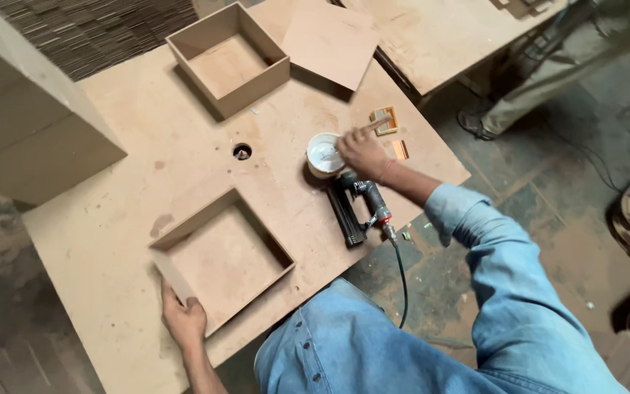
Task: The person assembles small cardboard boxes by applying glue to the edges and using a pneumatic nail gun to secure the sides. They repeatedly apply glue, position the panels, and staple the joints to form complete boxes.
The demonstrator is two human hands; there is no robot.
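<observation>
Denim-clad legs point(344, 350) fill the near edge of view, with the worktop point(133, 219) just beyond them. I note the left hand point(182, 319) at the near edge of the worktop, fingers closed over the near corner of an open square frame point(220, 259). That frame lies flat, four thin board walls, pale brown, with the worktop showing through its middle.

The right hand point(362, 152) reaches to the right side of the worktop, over a small white pot point(324, 155). Its forefinger is stretched out toward a small strip holder point(384, 120) near the right edge; the other fingers are curled. I cannot tell whether it grips anything. A black nail gun point(355, 208) lies just beside the pot toward the near edge, its hose point(401, 281) running off the worktop.

My judgement: the left hand should keep the frame pinned flat and square while the right works at the pot, so the corner does not shift.

Further back, a second frame point(227, 58) with a closed bottom sits near the far edge, a loose square panel point(329, 40) beside it. A round hole point(242, 152) shows mid-worktop. Another person's leg point(541, 80) stands on the floor beyond.
</observation>
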